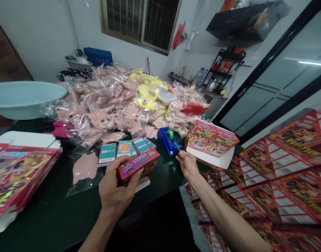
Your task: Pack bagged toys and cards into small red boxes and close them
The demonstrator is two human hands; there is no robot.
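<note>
My left hand [115, 187] is wrapped round a small red printed box [138, 164], held above the dark green table [52, 210]. My right hand [187, 163] reaches out to the blue tape dispenser [169, 140], fingers at its near end; whether it grips is unclear. Several teal and purple card packs [125, 148] lie just beyond the held box. A folded red box [211, 141] with white flaps stands right of the dispenser.
A big heap of bagged pink and yellow toys [123, 101] covers the far table. A pale blue basin [21, 98] sits at left. Flat red cartons [15, 175] lie near left. Stacked red boxes [281, 175] fill the right side.
</note>
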